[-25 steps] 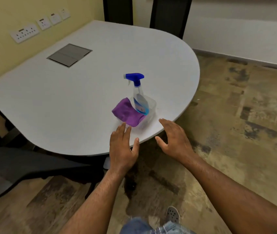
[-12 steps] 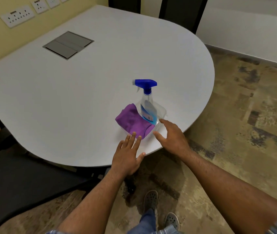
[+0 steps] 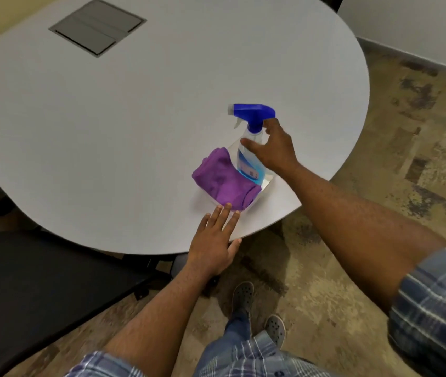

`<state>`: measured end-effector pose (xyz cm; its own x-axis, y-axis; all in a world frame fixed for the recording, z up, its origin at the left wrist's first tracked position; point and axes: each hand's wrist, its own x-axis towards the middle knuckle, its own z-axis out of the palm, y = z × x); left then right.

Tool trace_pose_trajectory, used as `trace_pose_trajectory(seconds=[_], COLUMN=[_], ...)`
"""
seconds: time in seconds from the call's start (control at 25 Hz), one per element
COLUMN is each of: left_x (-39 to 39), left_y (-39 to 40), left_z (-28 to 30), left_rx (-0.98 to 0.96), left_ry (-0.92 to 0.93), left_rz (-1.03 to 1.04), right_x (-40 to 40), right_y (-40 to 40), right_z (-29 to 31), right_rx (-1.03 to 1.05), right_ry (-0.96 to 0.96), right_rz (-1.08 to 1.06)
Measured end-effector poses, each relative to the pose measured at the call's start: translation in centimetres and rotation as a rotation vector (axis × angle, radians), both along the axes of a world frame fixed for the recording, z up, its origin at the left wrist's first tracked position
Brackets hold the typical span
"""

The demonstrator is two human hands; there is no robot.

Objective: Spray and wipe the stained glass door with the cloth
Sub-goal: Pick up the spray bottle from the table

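Note:
A clear spray bottle [image 3: 249, 164] with a blue trigger head and blue liquid stands near the table's front right edge. My right hand [image 3: 276, 148] wraps its neck from the right, thumb across the front and fingers behind. A folded purple cloth [image 3: 221, 178] lies against the bottle's left side. Both rest on a clear plastic tray [image 3: 268, 183]. My left hand [image 3: 213, 240] lies flat with fingers spread, its fingertips touching the cloth's near edge. No glass door is in view.
The rounded white table [image 3: 107, 131] has a grey cable hatch [image 3: 97, 25] at the back left. A black office chair [image 3: 39, 281] sits at the lower left. My feet [image 3: 243, 295] stand on the mottled stone floor below the table edge.
My right hand rose from the table edge and closed around the bottle's neck. My left hand slid forward until its fingertips met the cloth. The view moved closer to the table.

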<state>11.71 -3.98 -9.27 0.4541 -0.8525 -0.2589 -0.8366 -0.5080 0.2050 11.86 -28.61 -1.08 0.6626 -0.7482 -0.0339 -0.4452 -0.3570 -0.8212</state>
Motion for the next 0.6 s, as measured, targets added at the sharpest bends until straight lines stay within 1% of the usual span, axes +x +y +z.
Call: trace_pose_trajectory(seconds=[0.16,0.28,0.4,0.48,0.6], left_x=[0.3,0.3,0.3,0.3,0.0], left_y=[-0.5,-0.5,-0.6,-0.7,-1.0], left_z=[0.3,0.1,-0.1,-0.1,0.3], left_rx=[-0.083,-0.077,-0.089,-0.093,-0.105], left_ry=[0.023,0.022,0.015,0.015,-0.002], left_rz=[0.025,0.039,0.045,0.054,0.086], right_x=[1.1,1.1,0.5,-0.1,-1.3], right_y=[-0.1,-0.1,0.2,0.5,1.0], right_z=[-0.4,-0.6,0.2,1.9,6.5], right_rx=[-0.008,-0.02,-0.03,-0.062,-0.167], right_ry=[0.0,-0.009,-0.037,-0.093,-0.212], right_rz=[-0.01,0.011,-0.015,-0.041,-0.065])
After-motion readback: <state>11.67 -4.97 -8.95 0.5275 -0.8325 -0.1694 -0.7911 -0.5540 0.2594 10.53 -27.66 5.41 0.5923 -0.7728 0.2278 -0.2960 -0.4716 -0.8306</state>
